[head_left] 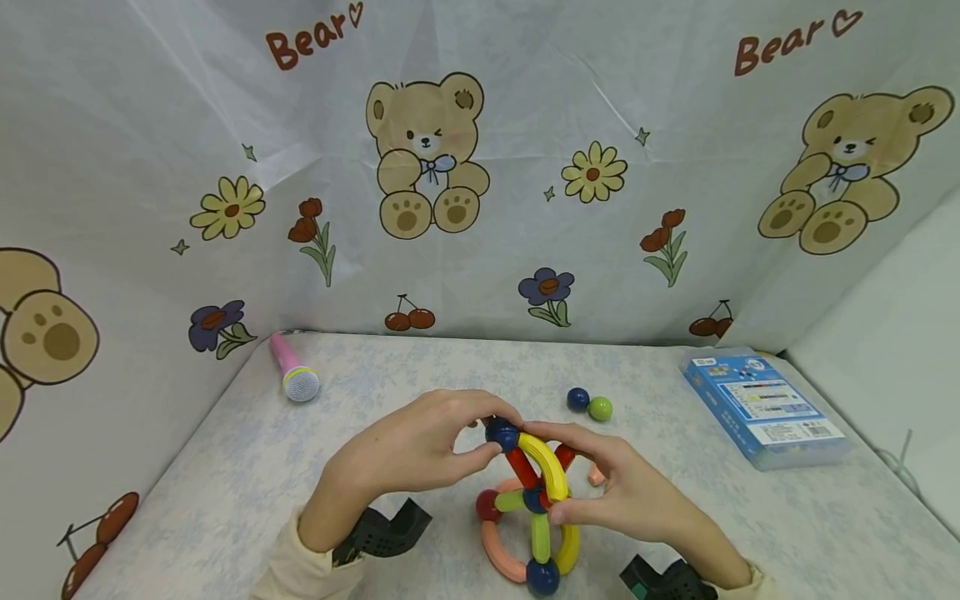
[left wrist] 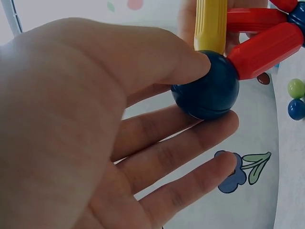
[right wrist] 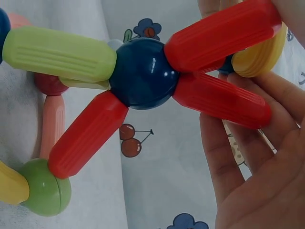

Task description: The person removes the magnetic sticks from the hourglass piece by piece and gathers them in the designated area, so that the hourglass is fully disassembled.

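My left hand (head_left: 420, 442) pinches a dark blue ball (left wrist: 207, 88) between thumb and fingers, at the top of a structure of magnetic sticks and balls. In the head view, my right hand (head_left: 622, 483) grips the yellow curved stick (head_left: 546, 462) that meets this ball. Red sticks (right wrist: 78, 133) spread from a central blue ball (right wrist: 144, 74), joined also to a light green stick (right wrist: 59, 53). Lower down are a dark red ball (head_left: 487, 505), a peach curved stick (head_left: 501, 557) and another blue ball (head_left: 543, 577). A green ball (right wrist: 46, 187) shows in the right wrist view.
Behind the structure, a loose blue ball (head_left: 577, 399) and a green ball (head_left: 600, 408) lie together. A pink toy microphone (head_left: 294, 371) lies at the back left, and a blue box (head_left: 765, 408) at the right. A bear-printed cloth (head_left: 510, 125) hangs behind the table.
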`<act>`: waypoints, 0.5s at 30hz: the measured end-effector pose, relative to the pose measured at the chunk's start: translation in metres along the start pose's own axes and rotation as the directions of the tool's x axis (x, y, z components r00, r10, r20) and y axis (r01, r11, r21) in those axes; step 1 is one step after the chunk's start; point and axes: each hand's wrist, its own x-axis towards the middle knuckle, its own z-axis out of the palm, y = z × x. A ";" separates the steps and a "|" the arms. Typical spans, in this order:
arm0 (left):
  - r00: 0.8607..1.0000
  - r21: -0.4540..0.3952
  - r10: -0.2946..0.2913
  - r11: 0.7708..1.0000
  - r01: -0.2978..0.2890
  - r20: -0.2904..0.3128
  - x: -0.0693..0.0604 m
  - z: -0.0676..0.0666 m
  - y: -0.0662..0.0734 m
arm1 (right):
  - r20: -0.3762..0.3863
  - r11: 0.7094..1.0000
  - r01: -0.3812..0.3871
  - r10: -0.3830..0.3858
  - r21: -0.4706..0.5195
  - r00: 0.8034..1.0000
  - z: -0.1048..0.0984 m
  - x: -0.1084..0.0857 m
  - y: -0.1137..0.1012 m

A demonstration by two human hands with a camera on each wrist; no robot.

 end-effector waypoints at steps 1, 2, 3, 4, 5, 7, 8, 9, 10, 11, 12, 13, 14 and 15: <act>1.000 -0.002 0.004 1.000 -0.004 -0.001 0.000 0.000 0.000 | -0.002 1.000 0.005 -0.005 -0.003 1.000 0.000 0.000 0.000; 1.000 -0.003 0.008 1.000 -0.008 -0.002 0.000 0.000 -0.001 | -0.004 1.000 0.011 -0.011 -0.002 1.000 0.001 0.000 0.000; 1.000 -0.004 0.012 1.000 -0.012 -0.004 0.000 0.000 -0.001 | -0.007 1.000 0.018 -0.018 -0.004 1.000 0.001 0.000 0.000; 1.000 -0.006 0.017 1.000 -0.017 -0.006 0.000 0.000 -0.001 | -0.010 1.000 0.024 -0.024 -0.008 1.000 0.001 0.001 0.000; 1.000 -0.006 0.018 1.000 -0.018 -0.007 0.000 0.000 -0.002 | -0.013 1.000 0.026 -0.026 -0.010 1.000 0.001 0.001 0.000; 1.000 -0.004 0.023 1.000 -0.023 -0.010 0.000 0.000 -0.002 | -0.021 0.999 0.031 -0.031 -0.021 0.999 0.002 0.001 0.000; 1.000 -0.001 0.025 1.000 -0.025 -0.011 0.000 0.000 -0.002 | -0.026 0.999 0.032 -0.032 -0.026 0.999 0.002 0.001 0.000; 1.000 0.001 0.026 1.000 -0.026 -0.013 0.000 0.000 -0.002 | -0.031 0.999 0.032 -0.033 -0.032 0.999 0.002 0.000 0.000; 1.000 0.003 0.027 1.000 -0.027 -0.014 0.000 0.000 -0.002 | -0.036 0.999 0.033 -0.034 -0.037 0.999 0.002 0.000 0.000; 1.000 0.006 0.027 1.000 -0.027 -0.015 0.000 0.000 -0.002 | -0.040 0.999 0.033 -0.034 -0.039 0.999 0.002 0.000 0.000; 0.999 0.009 0.029 1.000 -0.028 -0.016 0.000 0.000 -0.002 | -0.045 0.999 0.033 -0.035 -0.043 0.998 0.003 0.000 0.000; 0.999 0.010 0.028 1.000 -0.028 -0.017 0.000 0.000 -0.002 | -0.050 0.998 0.032 -0.034 -0.045 0.998 0.003 0.000 -0.001; 0.999 0.012 0.029 1.000 -0.029 -0.019 0.000 0.000 -0.002 | -0.054 0.998 0.031 -0.033 -0.046 0.998 0.003 0.000 -0.001; 0.999 0.014 0.030 0.999 -0.029 -0.020 0.000 0.000 -0.001 | -0.057 0.998 0.031 -0.034 -0.048 0.998 0.003 0.000 -0.001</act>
